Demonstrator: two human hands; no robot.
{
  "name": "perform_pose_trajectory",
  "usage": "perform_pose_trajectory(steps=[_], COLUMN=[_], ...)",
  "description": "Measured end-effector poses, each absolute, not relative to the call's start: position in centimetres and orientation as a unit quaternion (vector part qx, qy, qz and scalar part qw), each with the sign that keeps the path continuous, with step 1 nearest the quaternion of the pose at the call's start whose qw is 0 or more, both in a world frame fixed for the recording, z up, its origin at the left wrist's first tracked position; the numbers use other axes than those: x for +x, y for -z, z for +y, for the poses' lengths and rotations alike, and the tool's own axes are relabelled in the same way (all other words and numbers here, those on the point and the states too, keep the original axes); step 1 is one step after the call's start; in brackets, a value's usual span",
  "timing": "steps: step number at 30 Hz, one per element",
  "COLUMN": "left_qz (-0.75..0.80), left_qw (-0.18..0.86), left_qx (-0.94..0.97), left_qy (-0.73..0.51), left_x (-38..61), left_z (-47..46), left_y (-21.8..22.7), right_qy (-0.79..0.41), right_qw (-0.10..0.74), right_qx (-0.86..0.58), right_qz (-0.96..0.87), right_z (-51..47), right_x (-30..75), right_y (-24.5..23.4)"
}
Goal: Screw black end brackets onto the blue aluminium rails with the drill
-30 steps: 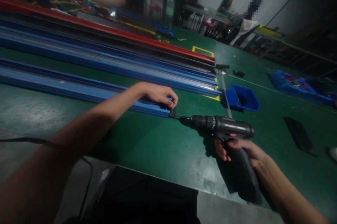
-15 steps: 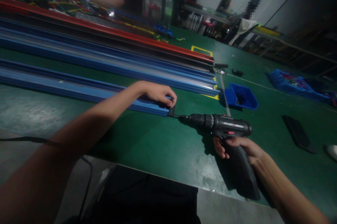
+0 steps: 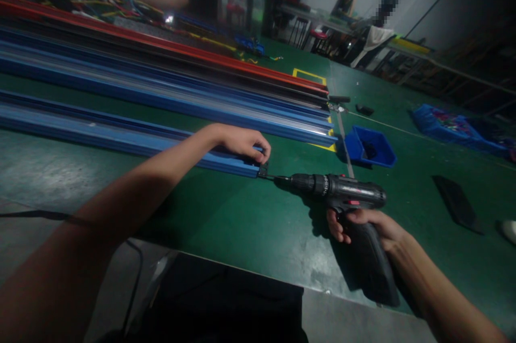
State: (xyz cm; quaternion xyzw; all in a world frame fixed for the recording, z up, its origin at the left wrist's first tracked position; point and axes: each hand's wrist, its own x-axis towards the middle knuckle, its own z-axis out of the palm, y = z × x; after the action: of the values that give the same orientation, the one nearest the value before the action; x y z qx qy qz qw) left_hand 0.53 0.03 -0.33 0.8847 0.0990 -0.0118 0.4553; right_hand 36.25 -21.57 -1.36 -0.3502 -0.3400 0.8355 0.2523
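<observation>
The right hand (image 3: 381, 226) stayed wrapped round the drill (image 3: 350, 190), its bit (image 3: 271, 178) still at the black end piece (image 3: 263, 170) of the blue rail (image 3: 121, 133) on the table (image 3: 250, 224), the left hand (image 3: 245, 143) curled there, hold unclear, work seemingly continuing.

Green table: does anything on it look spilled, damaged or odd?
Nothing stands out. The drill in the right hand points at the black piece at the end of the near rail, by the left hand; the nearest bin sits upright.

Assembly wkshp — pwr drill (image 3: 350, 190), blue rails (image 3: 121, 135), parts bin (image 3: 385, 150).
</observation>
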Motion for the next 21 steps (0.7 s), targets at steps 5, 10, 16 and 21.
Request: perform_pose_trajectory(steps=[5, 10, 16, 21], left_qz=[0.101, 0.103, 0.102, 0.109], left_qw=[0.458, 0.457, 0.461, 0.461], left_qx=[0.883, 0.883, 0.882, 0.881], left_qy=[0.013, 0.013, 0.008, 0.012], left_x=[0.5, 0.4, 0.5, 0.5], left_z=[0.1, 0.0, -0.1, -0.1], left_y=[0.4, 0.5, 0.4, 0.3], right_qy=[-0.816, -0.794, -0.791, -0.808], right_qw=[0.246, 0.241, 0.242, 0.243], right_qx=[-0.392, -0.426, -0.432, -0.416], right_qz=[-0.347, -0.361, -0.359, -0.339], right_z=[-21.6, -21.7, -21.7, -21.8], right_x=[35.7, 35.2, 35.1, 35.5], right_y=[0.8, 0.1, 0.2, 0.7])
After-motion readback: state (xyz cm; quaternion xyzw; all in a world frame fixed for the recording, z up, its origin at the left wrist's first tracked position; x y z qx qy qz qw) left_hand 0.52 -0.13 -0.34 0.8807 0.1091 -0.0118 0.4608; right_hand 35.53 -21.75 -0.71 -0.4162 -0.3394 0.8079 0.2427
